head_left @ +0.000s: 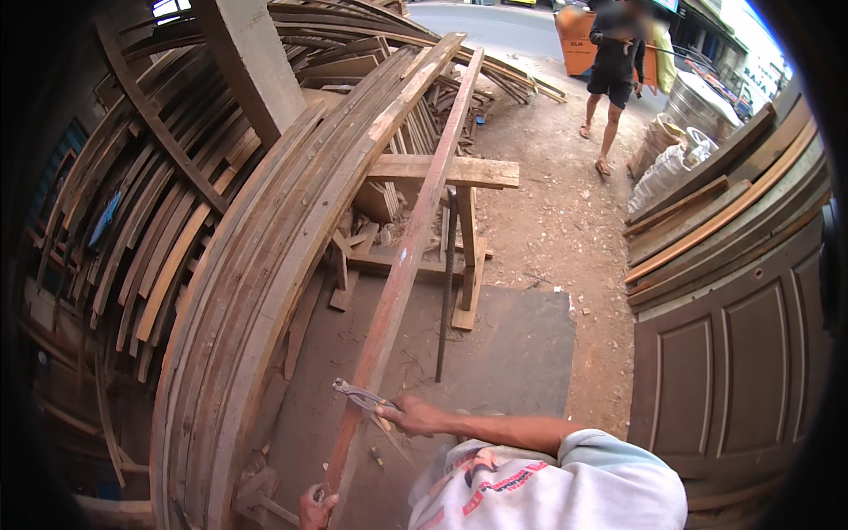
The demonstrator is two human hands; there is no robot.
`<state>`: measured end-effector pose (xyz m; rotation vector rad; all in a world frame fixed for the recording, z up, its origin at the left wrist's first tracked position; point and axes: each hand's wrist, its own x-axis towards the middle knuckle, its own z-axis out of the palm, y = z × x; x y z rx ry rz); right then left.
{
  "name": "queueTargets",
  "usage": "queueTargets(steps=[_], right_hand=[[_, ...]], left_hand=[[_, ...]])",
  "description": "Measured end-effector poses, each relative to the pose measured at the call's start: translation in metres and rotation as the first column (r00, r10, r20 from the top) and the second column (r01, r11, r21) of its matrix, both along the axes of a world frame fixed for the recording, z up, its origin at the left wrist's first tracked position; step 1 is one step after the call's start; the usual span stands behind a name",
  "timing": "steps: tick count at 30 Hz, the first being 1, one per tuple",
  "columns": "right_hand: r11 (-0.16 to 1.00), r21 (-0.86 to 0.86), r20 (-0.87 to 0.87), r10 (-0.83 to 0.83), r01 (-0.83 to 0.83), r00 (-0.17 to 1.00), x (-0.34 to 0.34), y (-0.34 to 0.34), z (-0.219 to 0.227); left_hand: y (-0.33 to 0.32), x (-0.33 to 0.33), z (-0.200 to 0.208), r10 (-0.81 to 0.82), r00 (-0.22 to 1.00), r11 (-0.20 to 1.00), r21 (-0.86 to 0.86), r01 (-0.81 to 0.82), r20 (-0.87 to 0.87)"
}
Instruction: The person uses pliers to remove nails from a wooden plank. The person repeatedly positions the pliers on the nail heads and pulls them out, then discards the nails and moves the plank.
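A long wooden beam (pixel 402 265) with a worn reddish face runs away from me, resting on a sawhorse (pixel 495 173). Over its near part, my right hand (pixel 413 416) is closed round the handles of metal pincers (pixel 358 394). The jaws of the pincers point left, above or against the beam's top; I cannot tell whether they touch it. At the beam's near end, my left hand (pixel 316 507) has its fingers wrapped over the edge of the wood. Below the beam lies a small tool with a yellowish part (pixel 376 456), too small to name.
Long boards (pixel 256 291) are stacked close on my left, with more timber (pixel 132 265) behind. A dark rod (pixel 448 291) stands beside the sawhorse, over a grey sheet (pixel 521 353). A panelled door (pixel 724 371) and planks lie right. Ahead, a person (pixel 616 62) stands near white sacks (pixel 671 168).
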<state>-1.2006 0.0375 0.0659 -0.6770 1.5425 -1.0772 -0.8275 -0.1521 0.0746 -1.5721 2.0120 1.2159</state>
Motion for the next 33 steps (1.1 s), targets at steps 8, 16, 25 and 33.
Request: queueTargets(steps=[8,16,25,33], right_hand=[[0.977,0.154,-0.112,0.168,-0.150,0.979,-0.024,-0.005,-0.026],[0.976,0.138,-0.102,0.185,-0.170,0.977,-0.025,-0.008,-0.036],[0.997,-0.081,-0.012,-0.015,0.014,1.000,-0.007,-0.005,-0.006],[0.999,-0.023,-0.054,-0.034,0.033,0.998,-0.003,-0.006,0.013]], left_hand=[[-0.007,-0.002,-0.005,-0.050,0.998,0.999,-0.014,0.050,0.038],[-0.038,0.026,-0.056,-0.139,0.984,0.989,-0.059,0.133,-0.113],[-0.015,-0.038,-0.002,-0.032,0.998,0.999,-0.043,0.029,-0.062],[-0.016,-0.027,-0.008,0.013,0.997,0.999,-0.050,-0.017,-0.078]])
